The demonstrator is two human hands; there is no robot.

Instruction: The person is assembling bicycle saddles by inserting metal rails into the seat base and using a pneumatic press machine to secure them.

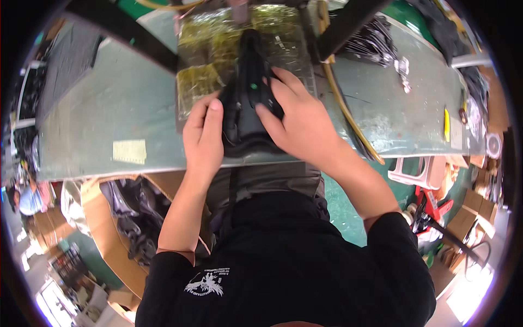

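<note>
A black bicycle saddle (pixel 245 122), or its moulded shell, lies on the work plate with its narrow nose pointing away from me and its wide end near the table's front edge. My left hand (pixel 204 131) grips its left side, thumb up and fingers curled along the rim. Across its right side reaches my right hand (pixel 297 117), with the thumb on top and the fingers bent over the far edge. A small green spot shows on the saddle's middle. The undersides of both hands' fingers are partly hidden.
Yellowish clear film (pixel 199 82) covers the plate under the saddle. Dark metal posts (pixel 133 41) rise at both sides. A yellow hose (pixel 348 114) runs down at right. Black strips (pixel 373 43) lie behind it. At lower left stands a cardboard box (pixel 103 234) of black glossy pieces.
</note>
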